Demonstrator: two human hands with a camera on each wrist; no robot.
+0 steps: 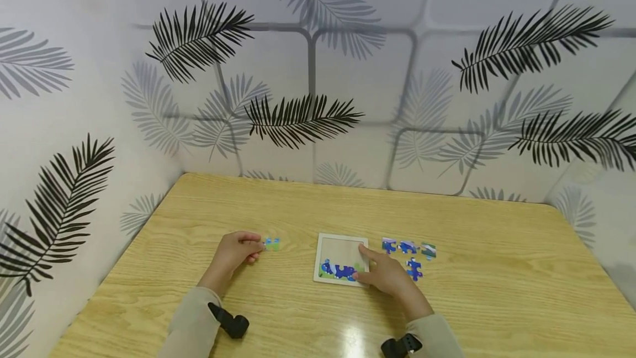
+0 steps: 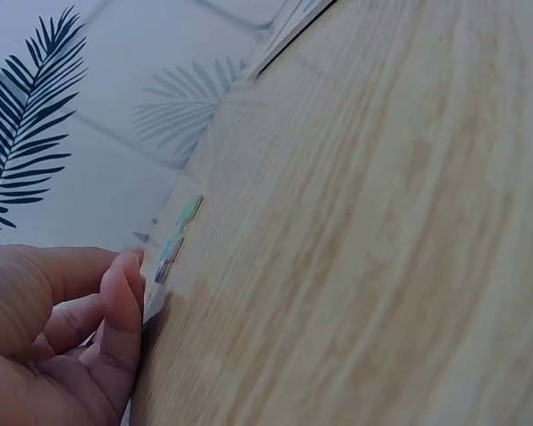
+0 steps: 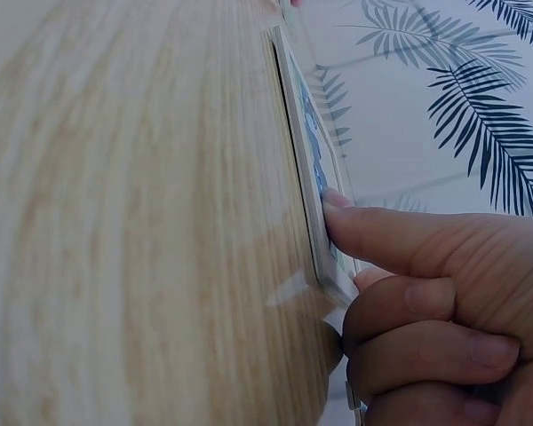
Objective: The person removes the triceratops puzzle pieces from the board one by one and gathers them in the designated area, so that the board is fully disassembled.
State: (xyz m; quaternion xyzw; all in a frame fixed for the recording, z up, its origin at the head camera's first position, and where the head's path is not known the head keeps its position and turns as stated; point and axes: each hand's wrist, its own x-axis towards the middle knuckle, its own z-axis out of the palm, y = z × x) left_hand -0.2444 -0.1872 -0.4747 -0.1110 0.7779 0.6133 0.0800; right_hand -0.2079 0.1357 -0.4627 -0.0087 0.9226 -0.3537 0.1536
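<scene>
My left hand is at the left, its thumb and index fingertips together at the near edge of green-and-blue jigsaw pieces on the table. In the left wrist view those pieces lie just beyond the fingertips; I cannot tell whether the fingers pinch one. My right hand holds the right side of a square wooden puzzle tray. Its thumb lies over the lower right corner and its index finger over the right rim, with the other fingers curled in the right wrist view. Joined blue and green pieces fill the tray's lower part.
Right of the tray, several loose jigsaw pieces lie in a row, with one blue piece below them. The wooden table meets a leaf-patterned wall at its back edge.
</scene>
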